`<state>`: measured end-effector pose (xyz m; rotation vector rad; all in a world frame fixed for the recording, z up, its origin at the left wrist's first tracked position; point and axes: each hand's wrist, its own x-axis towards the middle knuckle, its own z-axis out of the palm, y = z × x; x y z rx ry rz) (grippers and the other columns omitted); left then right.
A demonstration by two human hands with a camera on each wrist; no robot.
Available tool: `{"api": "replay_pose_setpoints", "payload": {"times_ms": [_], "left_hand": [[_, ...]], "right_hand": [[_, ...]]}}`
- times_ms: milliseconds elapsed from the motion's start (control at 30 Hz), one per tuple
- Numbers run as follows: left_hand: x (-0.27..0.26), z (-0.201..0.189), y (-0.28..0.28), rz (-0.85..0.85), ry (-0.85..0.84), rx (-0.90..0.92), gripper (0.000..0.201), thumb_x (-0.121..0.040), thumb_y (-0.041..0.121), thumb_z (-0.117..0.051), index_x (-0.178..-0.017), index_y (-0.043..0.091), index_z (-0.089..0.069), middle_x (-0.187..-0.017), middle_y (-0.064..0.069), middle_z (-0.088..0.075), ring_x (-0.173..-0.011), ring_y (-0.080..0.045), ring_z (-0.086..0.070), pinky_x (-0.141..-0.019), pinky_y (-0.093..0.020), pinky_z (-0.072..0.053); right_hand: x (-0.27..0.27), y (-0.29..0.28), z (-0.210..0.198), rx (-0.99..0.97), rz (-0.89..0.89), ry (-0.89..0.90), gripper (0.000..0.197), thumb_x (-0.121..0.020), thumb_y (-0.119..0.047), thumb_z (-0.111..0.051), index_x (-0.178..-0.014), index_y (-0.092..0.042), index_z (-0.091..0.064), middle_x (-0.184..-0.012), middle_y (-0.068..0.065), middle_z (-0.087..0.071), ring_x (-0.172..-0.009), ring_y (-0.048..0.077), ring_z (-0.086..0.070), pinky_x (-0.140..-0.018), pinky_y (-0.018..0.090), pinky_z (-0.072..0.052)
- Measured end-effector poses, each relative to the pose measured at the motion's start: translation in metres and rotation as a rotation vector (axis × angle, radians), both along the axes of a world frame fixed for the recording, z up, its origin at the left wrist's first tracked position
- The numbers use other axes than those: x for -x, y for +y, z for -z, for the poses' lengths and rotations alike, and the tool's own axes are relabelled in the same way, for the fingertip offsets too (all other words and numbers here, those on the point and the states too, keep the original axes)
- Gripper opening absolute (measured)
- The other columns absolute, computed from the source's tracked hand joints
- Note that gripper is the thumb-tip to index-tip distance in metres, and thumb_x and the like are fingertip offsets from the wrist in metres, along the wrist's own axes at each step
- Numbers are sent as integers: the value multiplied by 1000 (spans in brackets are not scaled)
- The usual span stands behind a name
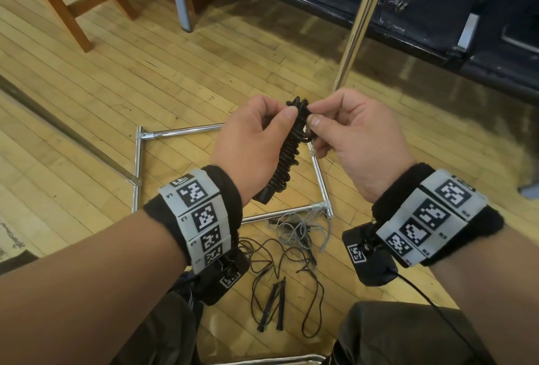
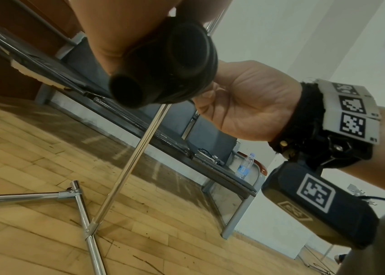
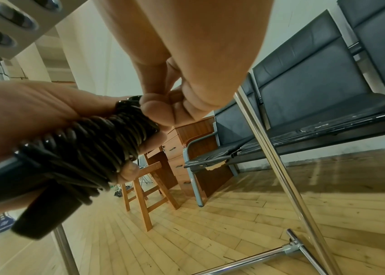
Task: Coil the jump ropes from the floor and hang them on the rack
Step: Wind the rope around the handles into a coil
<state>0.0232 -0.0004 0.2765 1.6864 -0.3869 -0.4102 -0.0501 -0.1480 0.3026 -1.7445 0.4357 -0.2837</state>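
Coiled rope (image 1: 287,154) in left grip (image 1: 250,142), right grip (image 1: 350,137) pinching top

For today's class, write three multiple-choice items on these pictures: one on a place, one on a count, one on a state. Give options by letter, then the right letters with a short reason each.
1. Where do the uncoiled ropes lie?
A. On the bench
B. On the floor by the rack base
C. Over the stool

2. How many ropes lie loose on the floor?
A. Two
B. Four
C. None

3. What state is the held rope in?
A. Stretched straight
B. Wound tightly round its handles
C. Hung on the rack

Answers:
1 B: the dark rope and grey rope lie on the floor beside the rack base.
2 A: one dark tangle, one grey tangle.
3 B: the coiled rope sits between the left hand and right hand, its cord wrapped round the handles.
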Motion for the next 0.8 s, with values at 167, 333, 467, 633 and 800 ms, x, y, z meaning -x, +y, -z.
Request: {"api": "replay_pose_setpoints", "payload": {"times_ms": [167,333,467,633,800], "left_hand": [[2,1,1,48,20,59,7,-104,24,-64,-102,21,-58,-84,-6,-75,-64,-23,-63,-57,-47,-56],[2,-3,-1,72,95,80,9,-106,16,-63,-110,18,-55,-89,-5,-79,-64,-24,-63,-57,-43,-56],[4,-3,-2,60,101,62,7,-105,15,-64,-108,15,-57,-88,-6,-79,-64,-24,-63,-57,-43,-56],[1,-4,-3,24,95,40,8,-104,19,-67,-106,19,-59,-92,-6,-80,-66,-24,-68,-58,-43,-59],[2,-1,-4,99,93,15,13,-102,20,-70,-106,20,-57,-89,-2,-81,-65,-20,-69,-58,-44,-60]], "right_hand": [[0,1,2,53,14,5,14,-94,0,-67,-94,-14,-70,-82,16,-72,-63,16,-66,-58,30,-59],[-1,-1,4,105,61,41,15,-94,-6,-70,-98,-13,-57,-81,14,-72,-61,20,-69,-58,35,-60],[1,-1,1,140,56,70,8,-95,-7,-70,-97,-9,-63,-79,11,-73,-61,18,-71,-57,31,-61],[3,-3,-3,103,44,102,11,-92,-4,-73,-97,-13,-69,-86,4,-74,-68,15,-74,-63,27,-62],[3,-6,-1,129,60,99,21,-87,1,-74,-98,-14,-64,-80,1,-65,-63,18,-74,-63,35,-63]]}}
